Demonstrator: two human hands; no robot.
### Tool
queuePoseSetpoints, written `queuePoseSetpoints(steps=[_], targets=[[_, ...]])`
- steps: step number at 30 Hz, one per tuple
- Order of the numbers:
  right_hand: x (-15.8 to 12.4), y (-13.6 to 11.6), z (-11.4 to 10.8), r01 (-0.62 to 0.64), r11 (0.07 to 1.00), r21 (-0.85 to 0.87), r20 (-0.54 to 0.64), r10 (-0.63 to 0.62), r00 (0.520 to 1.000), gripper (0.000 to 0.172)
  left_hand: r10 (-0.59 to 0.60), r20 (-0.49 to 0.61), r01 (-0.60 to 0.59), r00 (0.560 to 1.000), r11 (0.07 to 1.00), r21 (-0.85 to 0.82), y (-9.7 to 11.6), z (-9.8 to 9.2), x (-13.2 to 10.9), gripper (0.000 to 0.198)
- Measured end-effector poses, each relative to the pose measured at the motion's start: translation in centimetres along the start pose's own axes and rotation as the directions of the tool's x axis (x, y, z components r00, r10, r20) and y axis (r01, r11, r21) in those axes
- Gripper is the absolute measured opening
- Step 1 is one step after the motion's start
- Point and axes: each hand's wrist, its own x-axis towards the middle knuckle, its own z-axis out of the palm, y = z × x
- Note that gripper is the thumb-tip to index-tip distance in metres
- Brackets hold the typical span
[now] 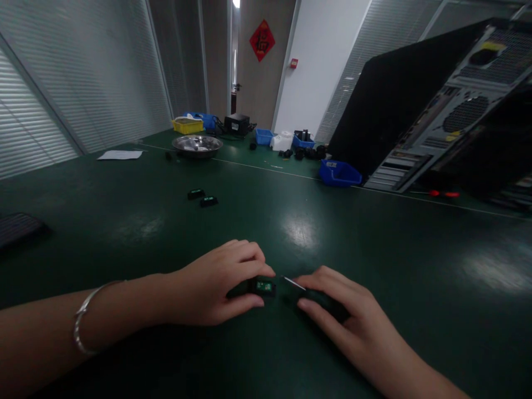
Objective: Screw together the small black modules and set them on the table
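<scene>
My left hand (pixel 226 282), with a bracelet on its wrist, holds a small black part (pixel 265 287) between thumb and fingers, low over the green table (pixel 137 221). A green circuit board shows on the part's upper face. To its right, my right hand (pixel 344 305) is closed around the dark handle of a screwdriver (pixel 296 284). The thin metal shaft points left at the part, with a small gap between tip and part. Two similar black parts with green boards (pixel 195 194) (pixel 209 201) lie farther back on the table, left of centre.
A metal bowl (pixel 198 145), a yellow basket (pixel 188 126) and a white paper (pixel 120 155) are at the back left. A blue bin (pixel 339 173) stands beside a large computer case (pixel 440 105) on the right. A dark object (pixel 20 230) sits at the left edge.
</scene>
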Motion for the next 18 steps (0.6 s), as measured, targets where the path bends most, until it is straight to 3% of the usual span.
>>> queuePoseSetpoints(steps=[4,9,18], targets=[[-0.15,-0.22,0.18,0.015,0.998,-0.053,0.037,-0.013,0.999,0.023,0.011,-0.017,-0.011,1.0,1.0,0.021,0.1,0.2,-0.02,0.022],[-0.67,-0.21,0.36,0.063,0.994,-0.086,-0.039,-0.067,0.997,0.038,0.017,-0.008,-0.016,1.0,1.0,0.015,0.41,0.19,0.13,0.021],[-0.53,-0.57,0.34,0.121,0.991,-0.06,0.024,-0.12,0.993,0.029,0.008,-0.07,-0.01,0.998,0.999,-0.033,0.43,0.18,0.05,0.02]])
